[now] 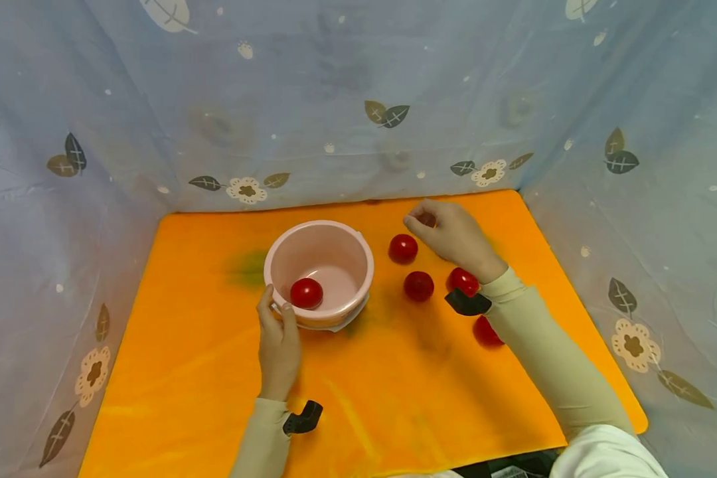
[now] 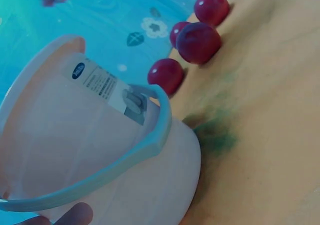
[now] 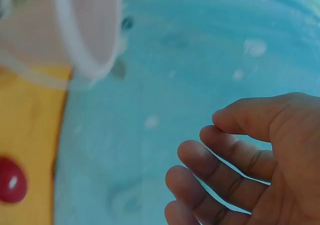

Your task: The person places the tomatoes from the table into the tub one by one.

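My left hand grips the near left side of a pink bucket, with its fingertips at the rim. In the left wrist view the bucket shows a label and a pale handle hanging down its side. One shiny red fruit, like a tomato, lies inside on the bottom. Over the table, to the bucket's right, hovers my right hand. Its fingers are loosely curled and hold nothing, as the right hand shows in its wrist view. Below and left of it lies a red fruit.
Other red fruits rest on the orange tabletop, including a darker one, one beside the right wrist and one partly under the sleeve. A blue-grey curtain with leaf and flower prints encloses the back and sides.
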The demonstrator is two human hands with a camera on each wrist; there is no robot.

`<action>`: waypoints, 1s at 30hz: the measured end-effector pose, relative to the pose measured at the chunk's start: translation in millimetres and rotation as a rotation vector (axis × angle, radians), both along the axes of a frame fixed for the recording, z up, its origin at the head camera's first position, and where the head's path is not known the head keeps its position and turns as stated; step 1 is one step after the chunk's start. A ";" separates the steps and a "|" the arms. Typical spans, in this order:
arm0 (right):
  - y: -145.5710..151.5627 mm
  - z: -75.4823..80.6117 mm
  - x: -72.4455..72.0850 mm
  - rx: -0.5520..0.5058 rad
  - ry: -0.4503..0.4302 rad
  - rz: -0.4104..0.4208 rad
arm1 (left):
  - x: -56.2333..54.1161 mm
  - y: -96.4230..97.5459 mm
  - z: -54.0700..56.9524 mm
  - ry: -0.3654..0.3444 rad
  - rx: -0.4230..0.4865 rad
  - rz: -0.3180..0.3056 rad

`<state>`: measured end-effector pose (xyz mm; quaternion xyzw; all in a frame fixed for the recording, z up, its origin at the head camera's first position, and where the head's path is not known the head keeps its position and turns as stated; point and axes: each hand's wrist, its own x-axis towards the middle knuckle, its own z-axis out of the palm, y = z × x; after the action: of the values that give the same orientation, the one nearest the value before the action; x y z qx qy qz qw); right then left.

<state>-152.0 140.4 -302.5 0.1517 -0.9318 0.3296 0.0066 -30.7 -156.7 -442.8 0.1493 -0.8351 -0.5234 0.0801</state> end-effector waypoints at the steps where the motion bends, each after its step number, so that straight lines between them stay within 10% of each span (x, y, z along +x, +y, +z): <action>1: 4.5 -5.6 -1.0 0.001 -0.012 -0.012 | 0.7 -1.8 0.4 0.003 -0.003 0.009; 14: 15.8 -102.6 1.1 0.218 -0.132 -0.058 | 3.9 -8.5 4.7 0.055 -0.002 0.029; 30: 1.6 -159.3 15.1 0.414 -0.268 -0.053 | 3.0 -3.9 -0.8 0.027 0.002 0.003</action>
<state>-136.9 142.0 -461.8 0.0801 -0.9757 0.1483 -0.1397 -27.7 -160.6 -443.6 0.1435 -0.8333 -0.5259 0.0919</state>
